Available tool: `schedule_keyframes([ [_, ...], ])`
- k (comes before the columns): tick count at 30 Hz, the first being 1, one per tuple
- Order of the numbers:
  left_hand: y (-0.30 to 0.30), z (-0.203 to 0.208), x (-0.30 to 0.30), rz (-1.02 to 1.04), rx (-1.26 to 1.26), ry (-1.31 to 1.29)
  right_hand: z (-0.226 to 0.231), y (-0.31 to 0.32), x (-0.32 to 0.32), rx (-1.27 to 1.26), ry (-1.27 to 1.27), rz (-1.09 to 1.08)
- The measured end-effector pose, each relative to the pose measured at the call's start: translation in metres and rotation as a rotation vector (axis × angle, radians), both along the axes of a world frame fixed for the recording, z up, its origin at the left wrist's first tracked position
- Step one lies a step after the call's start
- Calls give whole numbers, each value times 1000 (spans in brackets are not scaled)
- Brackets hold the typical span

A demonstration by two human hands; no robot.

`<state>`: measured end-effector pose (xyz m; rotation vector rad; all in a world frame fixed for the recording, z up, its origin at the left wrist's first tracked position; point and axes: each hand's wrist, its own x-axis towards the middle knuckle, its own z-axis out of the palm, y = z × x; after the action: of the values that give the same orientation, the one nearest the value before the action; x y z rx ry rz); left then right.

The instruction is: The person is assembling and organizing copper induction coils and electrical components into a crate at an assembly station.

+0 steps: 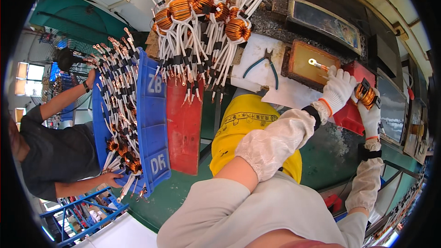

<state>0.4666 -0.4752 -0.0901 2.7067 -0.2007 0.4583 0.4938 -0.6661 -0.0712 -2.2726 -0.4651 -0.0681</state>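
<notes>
My left hand (339, 88), in a white knit glove with an orange cuff edge, grips a cable lead (323, 67) near its end. The lead's shiny ring terminal (313, 62) is over a shallow tray (288, 66) with a dark rim and a yellowish inside. Whether the terminal touches the inside, I cannot tell. To the right, my gloved right hand (370, 118) holds a copper-wound toroidal coil (366, 95) with black parts on it. A red box (347, 120) sits just below and between my hands.
Pliers (271, 66) with blue-green handles lie on a white sheet left of the tray. Several coils (180, 9) with white leads are heaped at the top. A co-worker's hands (111, 179) hold a blue crate (155, 110) full of coils. Beyond the tray stands a framed panel (325, 24).
</notes>
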Motion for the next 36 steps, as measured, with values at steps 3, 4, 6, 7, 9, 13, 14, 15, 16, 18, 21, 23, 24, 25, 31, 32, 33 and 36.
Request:
schedule_keyframes([
  [3,6,-6,-3,-2,-48,12,-1,7,-4,-72,-88,25],
  [4,8,-8,-3,10,-55,-24,0,10,-4,-71,-57,7],
  [6,9,-9,-4,28,-46,-42,2,11,-3,-83,-45,15],
  [7,12,-10,-5,49,-30,-59,-1,14,-2,-88,-33,26],
  [9,2,-3,-6,52,-26,-11,-22,-12,7,70,5,82],
  [13,-13,-8,-1,63,63,-34,-46,-44,17,129,26,0],
  [14,-12,-8,-2,67,33,-101,-45,-49,18,95,-13,21],
  [15,-13,-9,-1,66,1,-114,-43,-46,18,75,-35,46],
  [16,-12,-12,1,67,11,-107,-42,-42,20,86,-33,60],
  [18,-10,-16,4,69,23,-97,-37,-33,16,-5,17,2],
  [21,-10,-15,4,42,18,-93,-45,-40,18,8,31,-27],
  [23,-10,-10,3,10,88,-87,-51,-52,20,-29,64,-64],
  [24,-9,-10,2,9,84,-87,-52,-51,19,-58,93,-95],
  [25,-7,-10,2,-1,104,-114,-52,-51,18,-62,92,-96],
  [31,-4,-16,2,7,160,-195,-59,-47,20,13,6,-85],
  [32,-2,-15,1,-14,158,-183,-61,-47,21,14,8,-83],
  [33,-1,-14,1,-7,165,-183,-62,-47,21,16,9,-81],
  [36,-2,-5,-1,-38,199,-154,-83,-74,32,40,-31,-68],
])
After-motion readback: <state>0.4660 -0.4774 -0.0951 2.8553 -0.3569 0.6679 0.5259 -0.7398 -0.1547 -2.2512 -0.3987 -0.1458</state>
